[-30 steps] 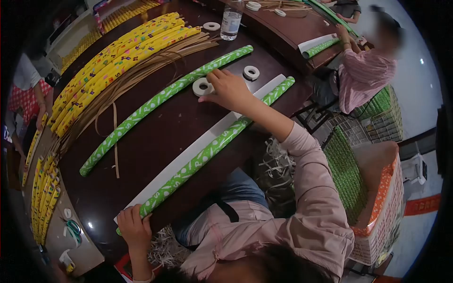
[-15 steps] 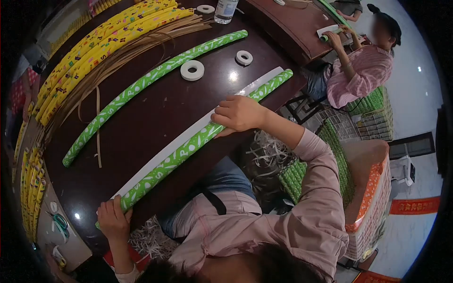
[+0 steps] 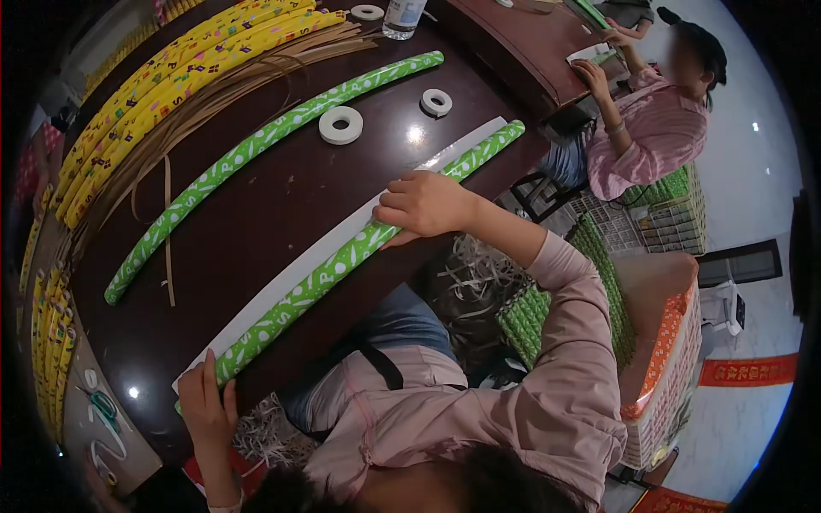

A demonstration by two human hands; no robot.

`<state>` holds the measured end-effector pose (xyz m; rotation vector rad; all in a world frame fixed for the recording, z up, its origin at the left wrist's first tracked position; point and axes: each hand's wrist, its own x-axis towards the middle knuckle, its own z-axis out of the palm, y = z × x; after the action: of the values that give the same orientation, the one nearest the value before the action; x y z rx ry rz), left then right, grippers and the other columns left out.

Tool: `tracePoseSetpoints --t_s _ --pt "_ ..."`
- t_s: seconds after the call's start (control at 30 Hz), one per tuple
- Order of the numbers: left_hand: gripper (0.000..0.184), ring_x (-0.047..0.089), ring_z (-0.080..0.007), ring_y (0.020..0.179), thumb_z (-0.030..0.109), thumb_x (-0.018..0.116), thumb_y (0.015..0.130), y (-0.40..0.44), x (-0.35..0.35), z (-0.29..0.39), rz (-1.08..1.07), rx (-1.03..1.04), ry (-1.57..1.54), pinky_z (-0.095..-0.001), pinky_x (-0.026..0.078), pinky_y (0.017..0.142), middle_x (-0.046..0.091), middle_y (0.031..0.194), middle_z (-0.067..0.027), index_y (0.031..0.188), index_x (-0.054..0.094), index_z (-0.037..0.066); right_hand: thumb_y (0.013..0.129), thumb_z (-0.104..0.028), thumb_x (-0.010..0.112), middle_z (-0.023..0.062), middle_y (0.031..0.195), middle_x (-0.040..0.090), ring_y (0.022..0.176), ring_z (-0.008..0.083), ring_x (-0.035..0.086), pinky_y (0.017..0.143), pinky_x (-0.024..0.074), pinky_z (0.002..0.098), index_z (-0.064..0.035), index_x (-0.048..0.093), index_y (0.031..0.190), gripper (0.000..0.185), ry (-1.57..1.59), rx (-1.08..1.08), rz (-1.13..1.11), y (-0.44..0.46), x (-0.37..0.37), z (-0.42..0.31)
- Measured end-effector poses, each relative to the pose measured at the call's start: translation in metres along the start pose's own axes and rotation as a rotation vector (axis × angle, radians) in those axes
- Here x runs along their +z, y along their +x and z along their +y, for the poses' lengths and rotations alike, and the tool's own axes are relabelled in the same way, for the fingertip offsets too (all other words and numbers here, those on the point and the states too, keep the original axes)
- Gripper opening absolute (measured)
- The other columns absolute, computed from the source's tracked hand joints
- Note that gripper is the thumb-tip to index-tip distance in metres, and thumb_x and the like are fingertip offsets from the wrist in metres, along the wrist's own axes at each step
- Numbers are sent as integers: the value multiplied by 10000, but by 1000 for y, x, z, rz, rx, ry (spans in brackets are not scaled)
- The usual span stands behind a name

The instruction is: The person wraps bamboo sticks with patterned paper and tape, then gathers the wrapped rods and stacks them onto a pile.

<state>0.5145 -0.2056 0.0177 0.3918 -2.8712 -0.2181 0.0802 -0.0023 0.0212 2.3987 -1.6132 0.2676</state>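
Observation:
A long green roll of wrapping sheet [image 3: 321, 272], printed with white shapes and letters, lies at a slant along the table's near edge. A white strip of its sheet [image 3: 286, 274] shows flat along the far side. Near the lower-left end, my left hand [image 3: 205, 398] grips the roll, fingers on the white strip and thumb on the near side. My right hand [image 3: 428, 205] is closed over the roll further up, its fingertips by the white strip. Beyond it lies a second green roll [image 3: 256, 145], not touched by either hand.
Two white tape rolls [image 3: 341, 126] [image 3: 436, 103] sit on the dark table [image 3: 231, 231]. Yellow printed rolls [image 3: 188, 94] and brown strips [image 3: 248, 90] lie at the back left, with a bottle [image 3: 402, 19] behind. Green scissors [image 3: 103, 409] are at far left; a co-worker [image 3: 650, 128] sits at right.
The fingers of my left hand have straightened along the white strip, which shows wider at that end. My right hand stays on the roll. The view has shifted slightly; the co-worker's hands have moved.

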Motion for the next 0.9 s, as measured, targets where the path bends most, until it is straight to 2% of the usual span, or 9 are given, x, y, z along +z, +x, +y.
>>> tracePoseSetpoints --t_s 0.13,0.3,0.37,0.43,0.5,0.57,0.7,0.8,0.9 --pt "526 538 -334 900 92 705 786 -1 0 4 -41 -27 54 -444 439 796 555 1040 -175 1270 536 -29 799 -470 688 26 770 518 699 209 556 615 457 340 -100 514 902 422 9 13 -17 3 -3 -2" --pt "500 543 -329 879 66 712 762 5 1 6 22 2 73 -440 440 782 567 1005 -160 1228 557 -25 828 -564 586 106 971 550 921 281 534 797 440 418 -98 627 1051 519 -11 188 -103 0 -29 0" --pt "512 556 -312 865 83 728 745 4 -2 7 22 15 47 -430 445 767 575 966 -141 1220 562 -9 854 -318 649 127 1057 583 968 322 564 821 445 440 -99 655 1084 318 -59 476 205 -9 -36 25" --pt "518 569 -287 848 112 733 737 7 -4 12 38 22 65 -412 454 745 582 942 -119 1214 566 3 821 -84 630 176 1215 575 1105 376 548 948 440 448 -78 627 1163 342 -36 788 165 -41 -24 83" --pt "424 578 -284 812 145 709 790 4 -3 7 21 49 66 -404 458 696 600 930 -123 1170 577 11 854 2 511 216 1217 566 1114 411 534 934 456 441 -20 605 1182 343 -60 851 2 -105 6 147" --pt "428 588 -253 843 172 662 823 -2 -1 7 45 56 122 -373 474 752 601 939 -103 1204 571 0 901 13 450 238 1172 559 1106 419 529 914 448 461 19 596 1160 298 123 881 -211 -112 8 166" --pt "429 597 -230 894 224 641 856 -4 4 7 183 69 172 -347 477 812 604 960 -84 1216 569 2 829 -56 500 196 947 549 883 359 550 796 444 399 26 595 975 192 77 845 -116 -89 5 152" --pt "435 593 -221 918 228 651 848 -10 15 4 262 71 187 -344 472 819 596 973 -77 1215 571 8 869 -46 506 229 1068 548 992 381 544 850 441 397 23 604 1061 225 143 865 -174 -66 2 139" --pt "455 603 -220 935 187 671 860 -11 19 7 186 31 164 -349 492 828 623 1027 -82 1264 560 9 932 -71 507 192 1256 539 1126 318 534 936 419 387 39 588 1125 236 253 900 157 -34 14 110"
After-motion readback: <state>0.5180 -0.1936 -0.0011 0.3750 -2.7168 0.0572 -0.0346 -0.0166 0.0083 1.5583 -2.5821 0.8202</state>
